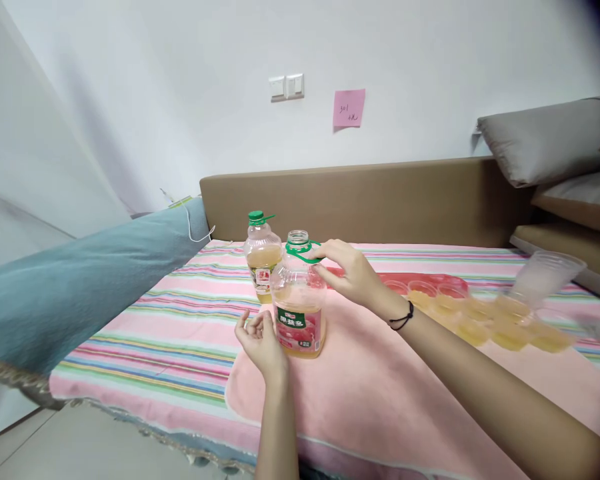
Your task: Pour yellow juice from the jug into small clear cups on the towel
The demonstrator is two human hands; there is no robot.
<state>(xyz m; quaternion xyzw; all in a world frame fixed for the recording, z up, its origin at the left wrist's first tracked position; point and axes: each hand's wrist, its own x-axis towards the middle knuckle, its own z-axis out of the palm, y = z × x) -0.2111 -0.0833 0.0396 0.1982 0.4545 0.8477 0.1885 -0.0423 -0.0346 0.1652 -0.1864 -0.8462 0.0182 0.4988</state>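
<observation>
A large clear juice bottle [299, 327] with a red and green label stands uncapped on the pink mat, its lower part filled with yellowish liquid. My right hand [350, 270] has its fingers closed on the green carry handle [305, 253] at the bottle's neck. Low on the bottle's left side is my left hand [261, 343], fingers loosely curled and apart, with nothing in them. Whether it touches the bottle I cannot tell. Just behind, a second juice bottle [263, 257] with a green cap stands upright, holding similar liquid.
Several clear cups [473, 310] of yellow liquid stand at the right, by a red strip [450, 283]. A stack of clear cups [547, 277] is tilted beside them. The pink mat [375, 387] lies on a striped sheet [180, 340]. Grey cushions [550, 137] are at far right.
</observation>
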